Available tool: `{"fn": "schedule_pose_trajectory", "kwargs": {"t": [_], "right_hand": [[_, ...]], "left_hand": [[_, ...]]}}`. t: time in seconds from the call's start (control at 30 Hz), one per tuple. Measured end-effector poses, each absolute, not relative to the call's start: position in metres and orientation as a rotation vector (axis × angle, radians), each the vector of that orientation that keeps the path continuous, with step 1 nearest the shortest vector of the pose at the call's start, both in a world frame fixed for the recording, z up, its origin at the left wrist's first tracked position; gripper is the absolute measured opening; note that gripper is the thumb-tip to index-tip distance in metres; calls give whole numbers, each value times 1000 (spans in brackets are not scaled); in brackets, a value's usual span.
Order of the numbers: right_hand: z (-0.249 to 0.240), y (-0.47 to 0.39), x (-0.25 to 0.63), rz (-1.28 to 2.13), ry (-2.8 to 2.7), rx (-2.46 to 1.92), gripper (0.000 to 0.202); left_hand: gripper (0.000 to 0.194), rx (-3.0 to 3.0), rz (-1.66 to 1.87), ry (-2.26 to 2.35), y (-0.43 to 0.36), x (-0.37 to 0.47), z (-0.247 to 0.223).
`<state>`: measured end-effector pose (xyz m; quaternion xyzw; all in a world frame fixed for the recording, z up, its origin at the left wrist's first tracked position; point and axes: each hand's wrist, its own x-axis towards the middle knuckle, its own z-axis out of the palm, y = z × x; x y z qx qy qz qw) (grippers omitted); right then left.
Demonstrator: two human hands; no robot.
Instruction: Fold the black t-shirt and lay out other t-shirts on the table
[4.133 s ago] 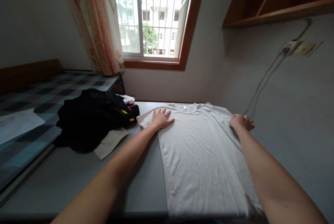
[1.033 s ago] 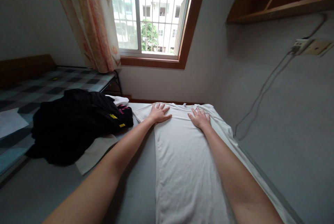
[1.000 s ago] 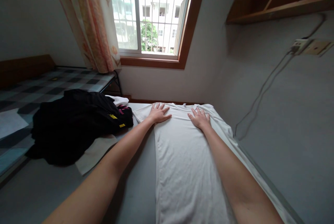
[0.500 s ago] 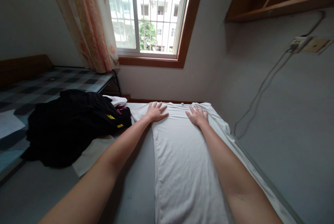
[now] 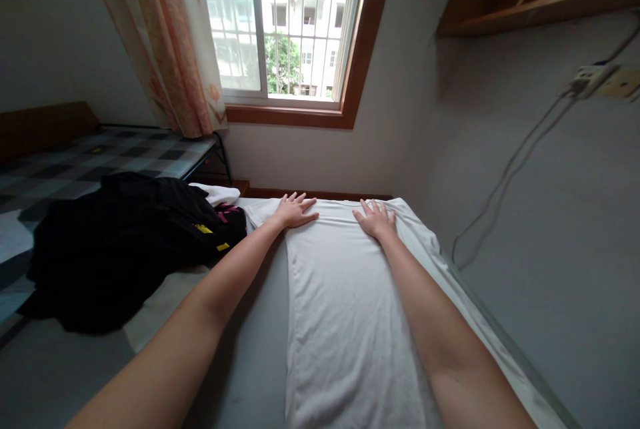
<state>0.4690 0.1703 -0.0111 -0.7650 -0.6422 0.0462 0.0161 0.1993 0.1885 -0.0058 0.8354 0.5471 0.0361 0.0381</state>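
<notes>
A white T-shirt (image 5: 345,309) lies spread lengthwise over the bed, its far end close to the wall below the window. My left hand (image 5: 295,211) rests flat on the shirt's far left part, fingers spread. On the far right part, my right hand (image 5: 375,219) also presses flat with its fingers apart. Neither hand grips the cloth. Small wrinkles run along the shirt's left edge and across its near part. My right forearm covers some of its right side.
A heap of black clothing (image 5: 115,249) with yellow and pink marks lies left of the shirt, beside a white cloth (image 5: 217,193). Behind it is a checked mattress (image 5: 165,149). A cable (image 5: 500,189) hangs down the right wall below a wooden shelf (image 5: 550,5).
The view has shifted slightly. Both hands stay flat on the shirt in nearly the same places, with the fingers still spread.
</notes>
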Motion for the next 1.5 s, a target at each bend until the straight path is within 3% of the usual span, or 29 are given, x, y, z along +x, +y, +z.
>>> {"fn": "schedule_pose_trajectory", "kwargs": {"t": [1.1,1.2,1.33,1.5], "right_hand": [[-11,203,448,197,-1991,-2315,72],[-11,203,448,190,-1999,-2294,71],[-11,203,448,181,-1991,-2289,69],[-12,196,445,-47,-1894,-2185,57]], "left_hand": [[67,2550,227,1678,217,170,-6],[61,2551,318,1734,214,172,-6],[36,2660,579,1857,202,174,-4],[32,2689,480,1908,187,174,0]]}}
